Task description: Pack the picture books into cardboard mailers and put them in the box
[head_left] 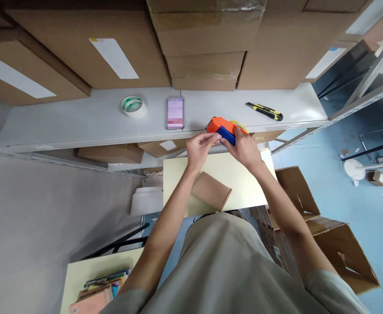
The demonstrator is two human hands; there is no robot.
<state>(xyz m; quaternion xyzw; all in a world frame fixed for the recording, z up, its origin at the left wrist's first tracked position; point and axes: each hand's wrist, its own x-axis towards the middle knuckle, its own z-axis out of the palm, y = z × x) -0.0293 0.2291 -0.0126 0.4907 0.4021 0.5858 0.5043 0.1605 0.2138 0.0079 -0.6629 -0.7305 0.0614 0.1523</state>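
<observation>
An orange and blue tape dispenser [223, 125] is held over the front edge of the grey shelf, with a yellow ring showing at its right side. My right hand [246, 150] is closed around its right end. At its left front, my left hand [198, 150] has thumb and fingers pinched together against the blue part; whatever lies between those fingertips is too small to make out. Below both hands, a flat brown cardboard packet [211, 191] lies on the pale yellow table [246, 185].
On the shelf [96, 120] are a tape roll [139, 109], a phone [175, 112] and a utility knife [265, 111]. Large cardboard boxes [207, 69] line its back. Open cartons [341, 253] stand at lower right; books [95, 298] lie on a table at lower left.
</observation>
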